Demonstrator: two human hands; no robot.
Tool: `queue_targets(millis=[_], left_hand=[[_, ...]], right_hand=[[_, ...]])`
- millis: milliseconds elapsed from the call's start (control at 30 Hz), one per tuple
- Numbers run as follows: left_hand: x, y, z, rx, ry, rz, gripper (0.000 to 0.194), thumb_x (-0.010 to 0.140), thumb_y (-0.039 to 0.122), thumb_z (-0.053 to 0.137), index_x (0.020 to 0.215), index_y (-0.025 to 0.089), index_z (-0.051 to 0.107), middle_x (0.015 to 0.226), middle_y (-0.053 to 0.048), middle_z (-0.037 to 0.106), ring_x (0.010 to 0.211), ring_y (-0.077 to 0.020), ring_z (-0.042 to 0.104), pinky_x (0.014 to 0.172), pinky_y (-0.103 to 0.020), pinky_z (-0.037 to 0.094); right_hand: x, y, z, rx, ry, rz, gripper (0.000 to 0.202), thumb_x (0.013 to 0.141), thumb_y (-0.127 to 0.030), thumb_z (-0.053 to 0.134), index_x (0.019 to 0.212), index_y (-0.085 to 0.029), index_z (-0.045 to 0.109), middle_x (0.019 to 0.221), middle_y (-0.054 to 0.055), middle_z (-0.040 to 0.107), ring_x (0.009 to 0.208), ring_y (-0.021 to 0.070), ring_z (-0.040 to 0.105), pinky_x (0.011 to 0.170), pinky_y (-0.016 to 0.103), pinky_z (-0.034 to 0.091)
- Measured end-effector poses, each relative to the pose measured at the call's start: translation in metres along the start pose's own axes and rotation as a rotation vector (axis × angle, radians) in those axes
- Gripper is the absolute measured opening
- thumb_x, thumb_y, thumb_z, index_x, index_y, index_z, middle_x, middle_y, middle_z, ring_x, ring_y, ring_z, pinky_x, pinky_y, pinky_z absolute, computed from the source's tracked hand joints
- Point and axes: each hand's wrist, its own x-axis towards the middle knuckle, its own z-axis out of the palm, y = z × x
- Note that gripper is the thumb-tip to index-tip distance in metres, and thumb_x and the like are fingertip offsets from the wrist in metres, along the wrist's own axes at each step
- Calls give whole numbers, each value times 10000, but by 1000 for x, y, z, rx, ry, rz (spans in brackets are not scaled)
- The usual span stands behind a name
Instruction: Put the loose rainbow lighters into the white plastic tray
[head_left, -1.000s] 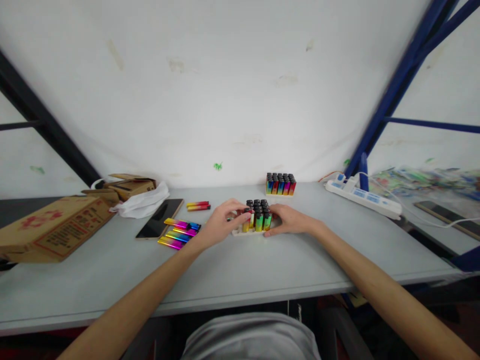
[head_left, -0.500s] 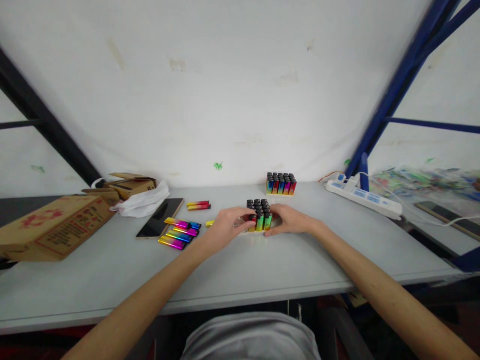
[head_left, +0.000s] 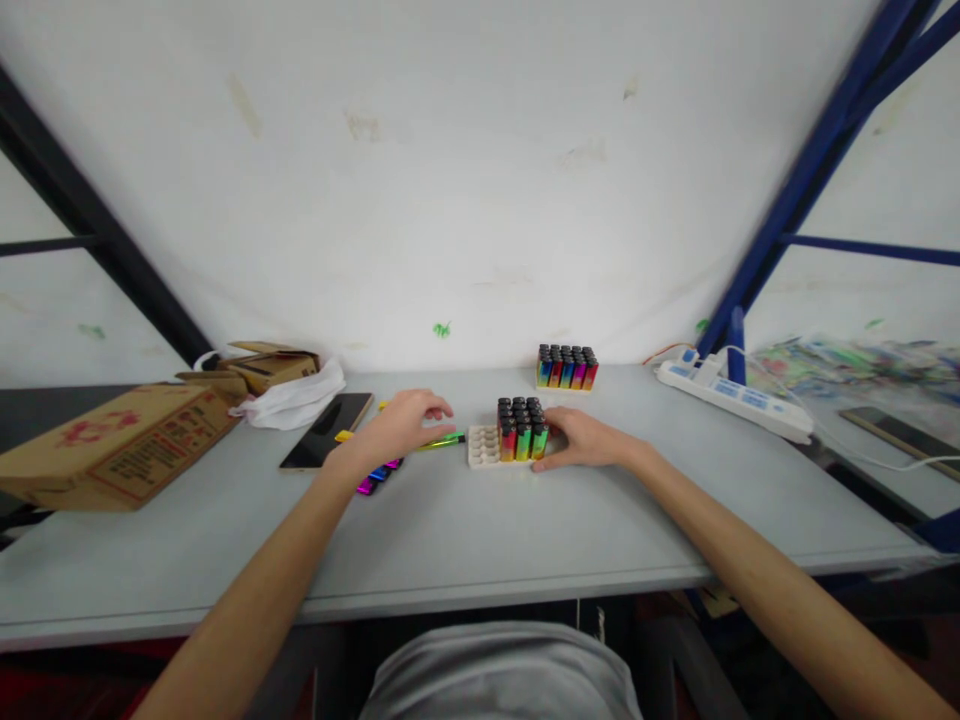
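Observation:
A pale tray with round holes stands on the table, its left holes bare. Several upright cigarette lighters with black tops and shiny red, green and yellow bodies fill its right part. My right hand grips the right end of this tray, thumb at the front corner and fingers behind. Left of the tray, my left hand hangs open with nothing visible in it. Just beyond its fingertips lies a green-yellow lighter. Other loose lighters, purple and blue, are partly hidden under my left hand and wrist.
Against the wall stands a second full block of lighters. A dark phone, a white bag and cardboard boxes lie on the left. To the right is a white power strip with a cable.
My left hand has let go of a red lighter, now upright in the tray's front row, and moved left over the loose lighters. My right hand stays at the tray.

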Motion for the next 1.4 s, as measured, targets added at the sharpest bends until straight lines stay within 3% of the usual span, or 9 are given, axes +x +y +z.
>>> queue_targets(millis=[167,300,367,500,600,667,900,1167,1400], left_hand=[[0,-20,13,78,-192,22,133,724,355,745,720,226,715,696,-35,686,692,-216,613,689,-281,435],[0,-16,18,-6,-28,17,153,805,363,685,859,224,648,785,-35,708,765,-221,638,713,-290,440],[0,-8,19,-156,43,-29,189,870,396,630,937,225,585,762,-19,696,711,-197,636,690,-289,451],[3,10,23,-618,56,-110,316,881,482,631,1008,226,496,732,20,631,533,-122,518,536,-247,433],[5,22,29,-912,74,-195,377,861,541,657,986,216,513,635,70,467,496,-88,406,464,-198,351],[5,27,34,-995,68,-233,390,867,570,646,895,199,529,596,85,371,475,-69,346,451,-181,293],[5,31,46,-918,143,-257,493,821,623,638,670,199,436,552,77,341,456,-62,278,449,-209,214],[2,32,50,-471,264,-152,372,878,470,534,637,215,413,577,42,393,544,-120,351,500,-260,259],[2,33,53,-661,174,-164,401,889,559,589,750,213,444,625,62,403,530,-97,356,489,-226,276]], right_hand=[[0,2,1,10,-1,-10,666,701,-677,800,1077,-140,682,942,81,692,783,228,586,696,314,434],[0,3,2,-3,10,-3,659,706,-685,792,1052,-138,670,934,81,684,780,228,588,688,315,439],[0,3,2,-16,16,-6,651,707,-682,793,1040,-139,660,923,78,676,774,226,586,683,316,440],[1,3,3,-22,18,-22,636,717,-678,788,1028,-141,649,921,78,671,771,226,588,690,320,447],[2,3,3,-33,18,-20,644,712,-690,783,1022,-142,648,917,78,667,777,232,588,693,325,446],[2,3,3,-36,19,-18,644,708,-693,784,1020,-146,650,910,74,664,772,230,584,689,325,444],[1,6,4,-19,12,-12,667,710,-695,782,1057,-141,649,968,91,676,820,248,600,720,337,453],[0,3,2,-21,6,-20,667,720,-694,777,1075,-143,655,952,81,686,798,236,594,700,326,447],[0,1,1,-7,8,-5,658,711,-682,791,1071,-149,655,949,73,686,787,229,591,687,318,442]])
